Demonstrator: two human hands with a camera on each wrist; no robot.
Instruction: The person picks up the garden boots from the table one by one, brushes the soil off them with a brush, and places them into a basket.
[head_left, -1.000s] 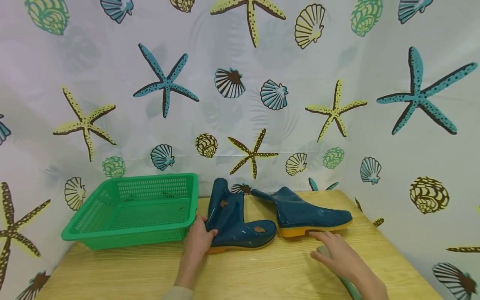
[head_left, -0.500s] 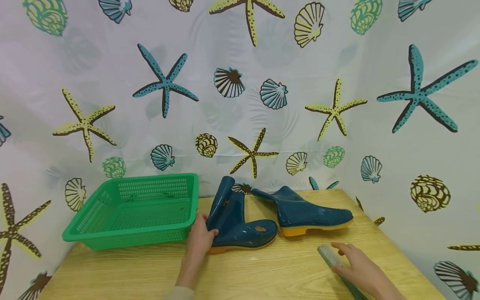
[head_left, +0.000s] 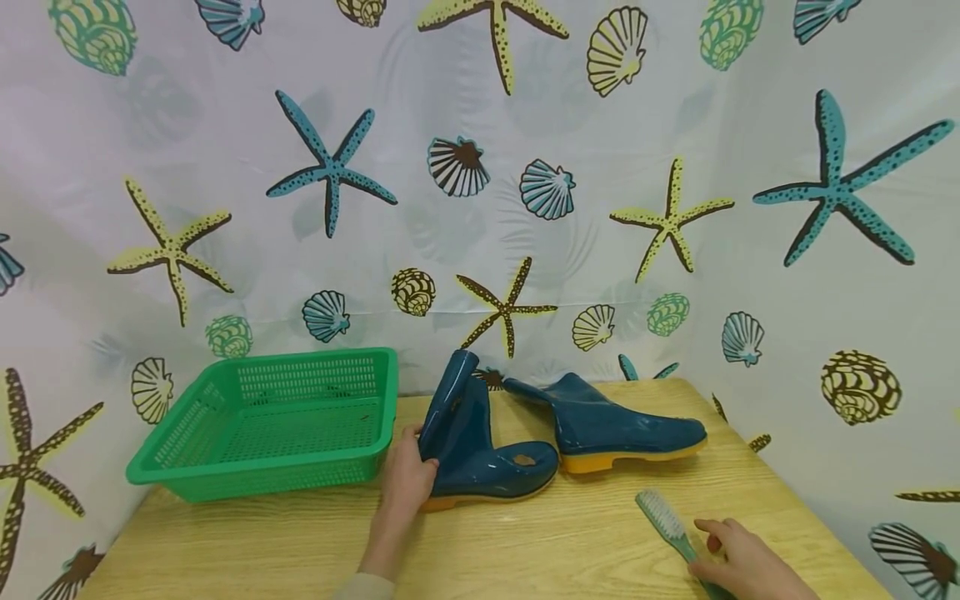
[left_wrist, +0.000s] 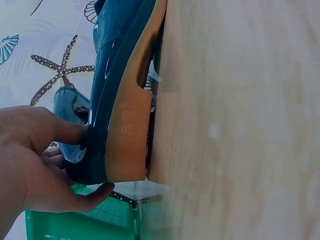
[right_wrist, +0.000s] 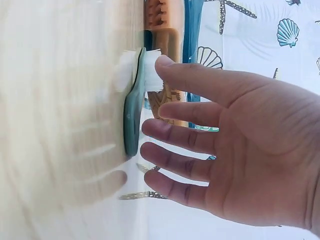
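Note:
A dark blue rubber boot (head_left: pixel 480 473) with an orange sole lies at the table's middle, its shaft folded and brown patches on it. My left hand (head_left: pixel 407 479) grips it at the heel end; in the left wrist view, the thumb and fingers are around the boot's back (left_wrist: pixel 90 167), above the orange heel. A green scrub brush (head_left: pixel 663 518) lies bristles up at the right. Just beside its handle is my right hand (head_left: pixel 742 565). In the right wrist view that hand's fingers (right_wrist: pixel 185 162) are spread and relaxed, apart from the brush (right_wrist: pixel 134 110).
A second blue boot (head_left: pixel 622 425) lies at the back right, its yellow-orange sole facing the front. At the left stands a green plastic basket (head_left: pixel 262 479). A shell-patterned curtain (head_left: pixel 480 225) hangs behind the wooden table (head_left: pixel 525 558).
My right hand has drawn back from near the second boot, toward the front right, uncovering the brush. The held boot's shaft has tipped to the right; my left hand stays on it.

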